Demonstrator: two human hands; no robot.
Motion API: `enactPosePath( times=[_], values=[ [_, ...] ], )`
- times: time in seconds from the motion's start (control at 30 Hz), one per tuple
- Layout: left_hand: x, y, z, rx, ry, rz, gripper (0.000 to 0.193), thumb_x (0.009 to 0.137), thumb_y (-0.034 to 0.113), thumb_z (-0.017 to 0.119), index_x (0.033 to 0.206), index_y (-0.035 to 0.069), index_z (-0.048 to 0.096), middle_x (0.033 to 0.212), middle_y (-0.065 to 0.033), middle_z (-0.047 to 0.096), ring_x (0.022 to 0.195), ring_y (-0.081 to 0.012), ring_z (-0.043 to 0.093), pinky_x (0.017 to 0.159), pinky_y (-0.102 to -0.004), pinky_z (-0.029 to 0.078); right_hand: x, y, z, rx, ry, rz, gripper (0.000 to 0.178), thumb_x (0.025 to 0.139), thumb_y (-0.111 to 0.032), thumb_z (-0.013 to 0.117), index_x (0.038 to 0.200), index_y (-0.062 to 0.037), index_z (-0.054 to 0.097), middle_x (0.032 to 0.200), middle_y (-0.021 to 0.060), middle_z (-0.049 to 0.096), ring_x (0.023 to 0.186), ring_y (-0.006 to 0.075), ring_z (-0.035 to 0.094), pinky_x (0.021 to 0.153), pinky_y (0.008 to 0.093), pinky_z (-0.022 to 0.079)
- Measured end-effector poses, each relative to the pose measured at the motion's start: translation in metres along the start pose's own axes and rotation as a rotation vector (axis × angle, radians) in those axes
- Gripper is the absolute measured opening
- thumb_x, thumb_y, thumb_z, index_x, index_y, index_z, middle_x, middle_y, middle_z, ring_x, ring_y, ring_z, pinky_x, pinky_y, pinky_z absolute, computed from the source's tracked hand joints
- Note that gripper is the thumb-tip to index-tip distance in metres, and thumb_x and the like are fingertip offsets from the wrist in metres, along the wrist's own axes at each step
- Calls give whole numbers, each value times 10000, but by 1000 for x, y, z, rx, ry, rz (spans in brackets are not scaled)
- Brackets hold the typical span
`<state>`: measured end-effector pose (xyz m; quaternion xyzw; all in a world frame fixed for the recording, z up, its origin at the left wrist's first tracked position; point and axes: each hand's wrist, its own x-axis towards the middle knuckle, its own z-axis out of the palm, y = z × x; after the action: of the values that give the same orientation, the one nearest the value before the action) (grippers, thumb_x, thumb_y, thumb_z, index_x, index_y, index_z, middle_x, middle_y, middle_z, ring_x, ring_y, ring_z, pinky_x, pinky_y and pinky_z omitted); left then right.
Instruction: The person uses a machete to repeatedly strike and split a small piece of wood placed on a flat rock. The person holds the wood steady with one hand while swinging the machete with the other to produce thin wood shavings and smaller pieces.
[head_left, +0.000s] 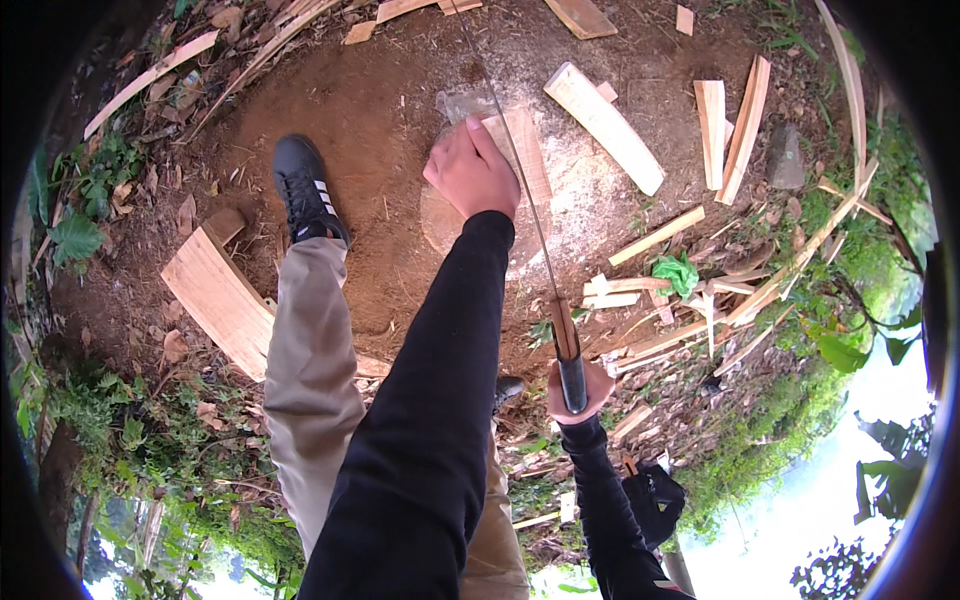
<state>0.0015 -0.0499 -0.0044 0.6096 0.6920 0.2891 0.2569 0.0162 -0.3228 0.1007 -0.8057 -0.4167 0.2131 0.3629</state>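
Observation:
My left hand is closed on the near side of a pale wood piece. Its fingertips are hidden behind the knuckles. That piece stands over a round chopping block, dusted with pale wood powder on its right. My right hand, lower and to the right, is wrapped around the black end of a handle. The handle belongs to a long thin-bladed tool, apparently a machete, seen almost edge-on. Its blade runs away from me, just right of my left hand, crossing the wood in view; I cannot tell whether they touch.
A thick split plank lies right of the block, with two narrower pieces and a grey stone beyond. Thin offcuts and a green plastic scrap lie nearer. A broad wood slab is by my left shoe.

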Motion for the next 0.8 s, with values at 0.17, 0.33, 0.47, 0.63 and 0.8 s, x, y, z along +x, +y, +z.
enactPosePath(
  times=[0.17, 0.33, 0.47, 0.63, 0.8],
  values=[
    [-1, 3, 0, -85, 16, 15, 373, 1013, 284, 366, 957, 89, 680, 961, -88, 685, 1002, -261, 567, 981, -427, 315, 8, -6, 10, 6, 50, 51, 34, 646, -43, 632, 650, -23, 605, 537, 107, 549, 431, 259, 553, 439, 325, 437],
    [0, -2, 3, -29, 62, 15, 380, 1013, 290, 369, 935, 86, 680, 953, -92, 684, 992, -261, 569, 976, -428, 317, -7, -5, 11, 38, 105, 10, 52, 644, -34, 636, 631, -24, 587, 521, 113, 520, 415, 268, 530, 426, 326, 414],
    [0, 1, 5, -56, 61, 32, 387, 1013, 290, 373, 918, 83, 685, 923, -90, 684, 983, -261, 573, 951, -424, 324, 3, 3, 7, -2, 49, 39, 94, 646, -36, 637, 607, -26, 551, 507, 104, 501, 400, 264, 507, 408, 323, 386],
    [1, -5, 5, -27, 64, 29, 396, 1015, 294, 370, 925, 76, 688, 898, -81, 683, 980, -250, 576, 950, -419, 320, -1, -9, -7, 100, 49, 33, 113, 703, -47, 652, 627, -4, 580, 487, 70, 487, 396, 155, 473, 411, 289, 347],
    [-2, -2, 6, -10, 41, 26, 427, 1019, 310, 343, 966, 74, 695, 938, -86, 693, 983, -247, 581, 959, -412, 314, 7, 7, 0, 72, 52, -38, 37, 651, -13, 624, 632, -11, 592, 494, 66, 515, 405, 174, 525, 413, 296, 389]
  ],
)
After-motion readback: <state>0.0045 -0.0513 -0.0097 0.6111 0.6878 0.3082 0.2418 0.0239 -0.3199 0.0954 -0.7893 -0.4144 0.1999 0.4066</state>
